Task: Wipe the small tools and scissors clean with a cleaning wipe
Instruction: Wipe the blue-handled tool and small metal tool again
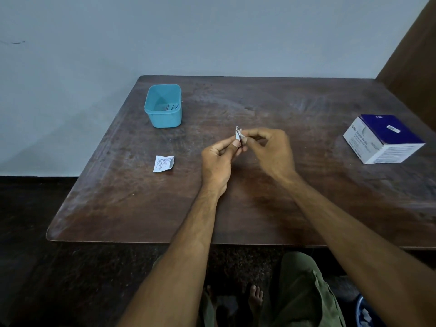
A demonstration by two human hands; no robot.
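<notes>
Hands are meeting right of the tub (pixel 163 105): our left hand (pixel 218 159) is pinching a small tool (pixel 240 140) while our right hand (pixel 271 147) is pinching the wipe (pixel 237 133) around it; we should be rubbing firmly along its length.

Your worn, dark wooden surface (pixel 271 204) carries three items.
A blue tub (pixel 163 107) stands at your far left, a torn white wrapper (pixel 162 163) lies nearer you, and a blue-and-white box (pixel 383 139) sits at your far right.

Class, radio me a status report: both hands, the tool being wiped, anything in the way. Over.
Left hand pinches small metal tool; right hand pinches white wipe on it. More tools in blue plastic tub. Torn white sachet nearby, clear of hands.
</notes>
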